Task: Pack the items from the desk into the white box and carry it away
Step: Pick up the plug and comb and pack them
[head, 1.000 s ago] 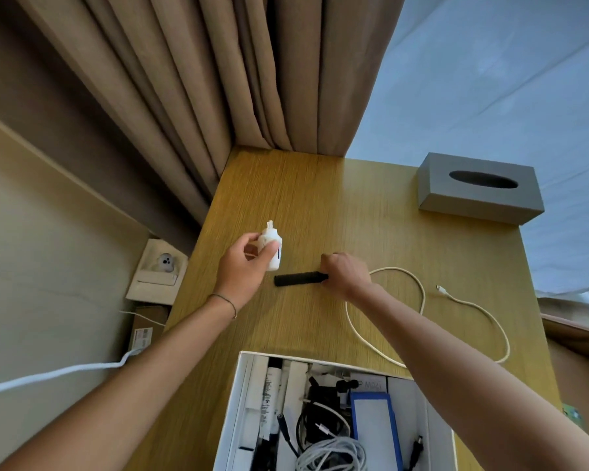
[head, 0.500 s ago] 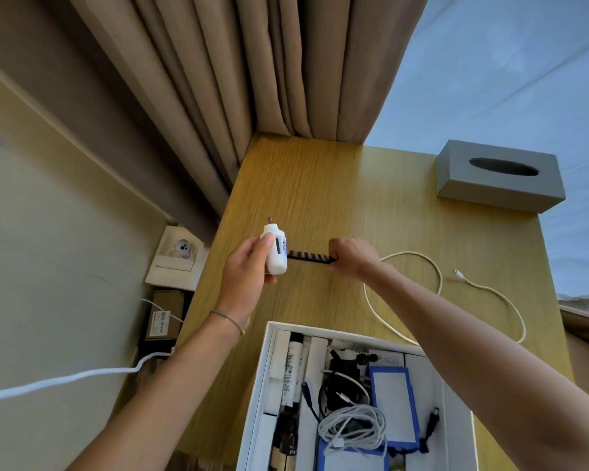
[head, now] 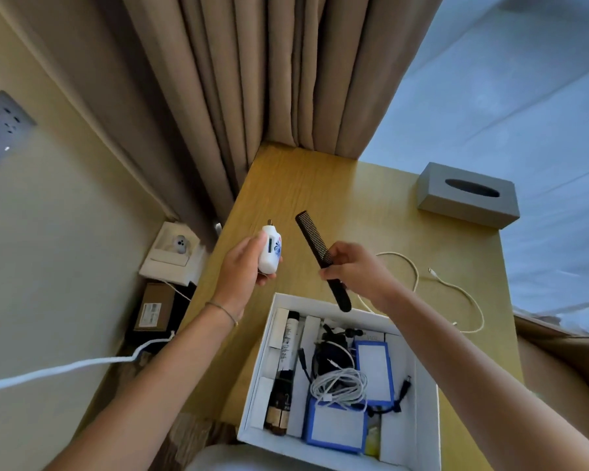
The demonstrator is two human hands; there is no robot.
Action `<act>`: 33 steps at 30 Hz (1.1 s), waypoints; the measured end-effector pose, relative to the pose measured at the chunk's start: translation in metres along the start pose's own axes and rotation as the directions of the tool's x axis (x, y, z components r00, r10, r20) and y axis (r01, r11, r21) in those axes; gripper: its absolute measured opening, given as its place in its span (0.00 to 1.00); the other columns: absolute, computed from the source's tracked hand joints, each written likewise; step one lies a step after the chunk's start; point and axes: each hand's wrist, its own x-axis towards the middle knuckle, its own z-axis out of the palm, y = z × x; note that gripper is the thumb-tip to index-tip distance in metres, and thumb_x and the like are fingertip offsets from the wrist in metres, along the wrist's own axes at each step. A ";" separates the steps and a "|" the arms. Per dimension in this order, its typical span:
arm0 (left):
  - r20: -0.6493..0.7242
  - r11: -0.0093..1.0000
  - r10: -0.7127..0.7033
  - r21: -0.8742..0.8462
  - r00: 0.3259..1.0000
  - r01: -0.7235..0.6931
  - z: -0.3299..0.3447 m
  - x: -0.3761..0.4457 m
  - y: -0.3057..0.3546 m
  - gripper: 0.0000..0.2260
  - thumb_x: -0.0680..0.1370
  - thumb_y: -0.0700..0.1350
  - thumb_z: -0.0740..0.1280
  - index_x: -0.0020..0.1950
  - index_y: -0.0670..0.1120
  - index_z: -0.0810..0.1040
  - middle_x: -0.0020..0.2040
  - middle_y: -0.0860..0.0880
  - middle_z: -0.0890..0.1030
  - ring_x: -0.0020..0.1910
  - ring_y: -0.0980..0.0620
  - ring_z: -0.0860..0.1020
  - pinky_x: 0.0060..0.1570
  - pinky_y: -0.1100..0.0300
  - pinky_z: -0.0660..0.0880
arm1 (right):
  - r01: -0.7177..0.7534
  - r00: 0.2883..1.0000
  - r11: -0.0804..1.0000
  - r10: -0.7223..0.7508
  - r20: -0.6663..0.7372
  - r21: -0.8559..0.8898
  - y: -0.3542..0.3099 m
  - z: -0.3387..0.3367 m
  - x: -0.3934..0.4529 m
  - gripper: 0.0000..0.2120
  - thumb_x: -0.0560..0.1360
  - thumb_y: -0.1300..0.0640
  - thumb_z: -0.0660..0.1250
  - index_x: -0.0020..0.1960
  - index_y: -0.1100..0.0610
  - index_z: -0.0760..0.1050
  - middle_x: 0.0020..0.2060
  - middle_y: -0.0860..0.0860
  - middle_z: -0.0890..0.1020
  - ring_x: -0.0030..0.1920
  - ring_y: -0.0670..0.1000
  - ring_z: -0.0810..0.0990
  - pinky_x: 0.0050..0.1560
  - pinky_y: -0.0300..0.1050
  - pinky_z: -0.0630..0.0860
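The white cardboard box (head: pixel 425 396) sat open at the lower centre of the frame, on the near end of the pale wooden desk (head: pixel 337 185), already crowded with a coiled white cable (head: pixel 340 385), two blue-edged flat packs (head: pixel 371 372) and a dark bottle (head: pixel 281 406) along its left side. Above its far rim, the right hand (head: pixel 351 270) pinched a long black plastic comb (head: pixel 320 256) near its middle between thumb and fingers, teeth end tilted up and away, handle end hanging over the box edge. To the left, the left hand (head: pixel 242 270) was wrapped around a small white bottle with a blue print (head: pixel 271 253), cap pointing away, held clear of the desk.

Both items looked ready to go in. To do this well, the comb probably wanted laying flat and lengthwise along a wall or across the cable, since it seemed nearly as long as the box was wide; dropped at an angle, it might ride up over the rim. The small bottle would likely sit best in a gap, where it could not roll.

Still loose on the desk at mid-right was a thin cream charging cable (head: pixel 456 290), sprawled in open loops. A grey tissue box (head: pixel 466 195) stood at the far right corner.
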 end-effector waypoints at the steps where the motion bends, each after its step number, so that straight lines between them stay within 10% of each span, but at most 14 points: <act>1: 0.007 1.000 -0.001 -0.005 1.000 0.001 -0.003 -0.003 -0.001 0.16 0.80 0.57 0.61 0.53 0.48 0.81 0.45 0.41 0.85 0.34 0.52 0.79 0.31 0.61 0.70 | -0.017 1.000 0.999 0.017 0.007 0.038 0.000 0.005 -0.012 0.07 0.74 0.64 0.72 0.42 0.56 0.76 0.37 0.53 0.82 0.39 0.52 0.82 0.42 0.46 0.79; 24: 0.016 0.999 -0.021 0.044 1.000 0.020 -0.037 -0.063 -0.040 0.20 0.75 0.54 0.72 0.63 0.47 0.76 0.45 0.49 0.84 0.35 0.55 0.82 0.31 0.63 0.77 | -0.273 0.962 0.837 0.228 -0.151 -0.473 0.053 0.136 -0.056 0.05 0.75 0.61 0.69 0.42 0.60 0.81 0.34 0.51 0.86 0.35 0.49 0.86 0.43 0.49 0.85; 33: 0.171 0.925 0.081 0.355 0.982 -0.138 -0.029 -0.071 -0.047 0.17 0.71 0.53 0.78 0.53 0.48 0.77 0.47 0.49 0.84 0.44 0.49 0.82 0.44 0.55 0.80 | -0.173 0.974 0.947 0.125 -0.187 -0.269 0.062 0.108 -0.067 0.15 0.74 0.58 0.61 0.33 0.55 0.82 0.26 0.47 0.84 0.28 0.48 0.82 0.36 0.50 0.83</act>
